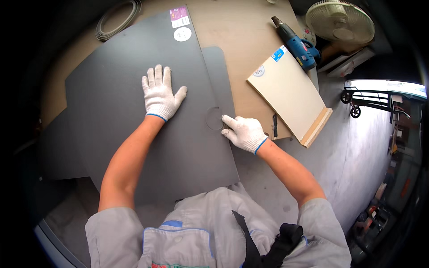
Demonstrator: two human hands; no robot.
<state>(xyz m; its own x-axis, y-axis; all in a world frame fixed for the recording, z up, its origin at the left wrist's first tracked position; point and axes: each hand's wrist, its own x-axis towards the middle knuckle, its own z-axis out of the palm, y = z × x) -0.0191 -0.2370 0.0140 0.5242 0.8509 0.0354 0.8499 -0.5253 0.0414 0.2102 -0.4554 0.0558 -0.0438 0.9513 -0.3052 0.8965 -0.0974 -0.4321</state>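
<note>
A large dark grey panel [120, 89] lies in front of me. My left hand [161, 94], in a white knit glove, rests flat on it with the fingers spread. At the panel's right edge is my right hand [245, 132], gloved the same way, its fingers bent and the foremost ones pointing left. A thin dark strand [207, 119] curls in a loop over the panel, and one end runs to these fingertips. Beneath the panel's right side, part of a second grey board [221, 73] with a rounded corner sticks out.
On the wooden tabletop [243, 27] lie a coiled grey strip [105, 33], a blue heat gun [297, 47], a cream board [286, 89] with a wooden edge and a small black tool [275, 125]. Beyond stand a fan [340, 22] and a wheeled cart [368, 96].
</note>
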